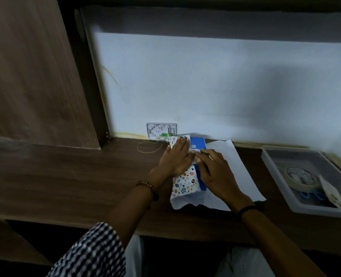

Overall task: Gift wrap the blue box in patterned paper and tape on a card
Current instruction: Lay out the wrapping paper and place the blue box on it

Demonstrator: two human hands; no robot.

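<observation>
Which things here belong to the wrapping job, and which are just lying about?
Job: blue cardboard box; egg-patterned wrapping paper; pale tape roll and small pale card in the grey plastic tray; left hand, right hand.
Lying about: thin yellow elastic loop; blue-handled scissors.

box [197, 143] on paper [235, 176], hands [176, 156] atop; tray [275, 168] right

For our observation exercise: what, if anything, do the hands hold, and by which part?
The left hand presses flat on the patterned paper flap folded over the blue box. The right hand touches that flap's edge; whether it pinches cannot be told.
</observation>
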